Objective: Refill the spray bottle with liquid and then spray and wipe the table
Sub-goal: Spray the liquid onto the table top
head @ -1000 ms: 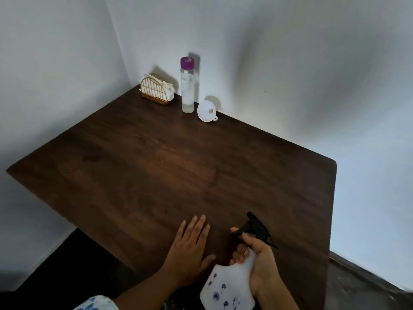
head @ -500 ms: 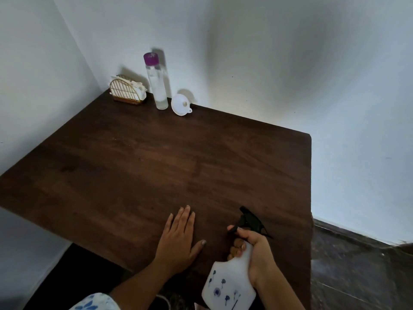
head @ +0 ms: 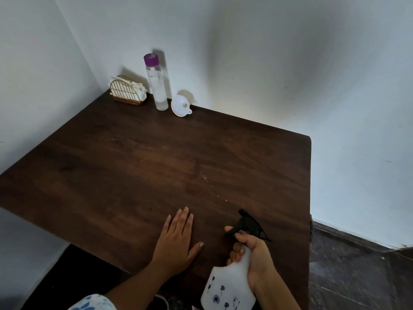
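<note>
1. Spray bottle [head: 228, 287]: a white bottle with small blue flower prints and a black trigger head [head: 250, 224], held at the near edge of the tabletop [head: 145, 166], toward the near right corner. It is tilted, with the nozzle pointing away over the dark wood.
2. Right hand [head: 257, 258]: wrapped around the bottle's neck just under the trigger head, gripping it; the index finger lies across the trigger, and the other fingers curl around the left side of the neck. The bottle's body hangs below and left of the wrist.
3. Left hand [head: 176, 240]: lies flat, palm down, on the wood just beside the bottle, on its left; fingers straight and together, thumb spread toward the bottle but not touching it. It holds nothing.
4. Far left corner of the tabletop, well apart from both hands: a gold wire napkin holder [head: 127, 92] with white napkins, then a tall clear bottle [head: 157, 83] with a purple cap standing upright, then a white funnel [head: 180, 105] lying on its side at the far edge against the wall.
5. A few pale specks show on the wood in front of the nozzle.
</note>
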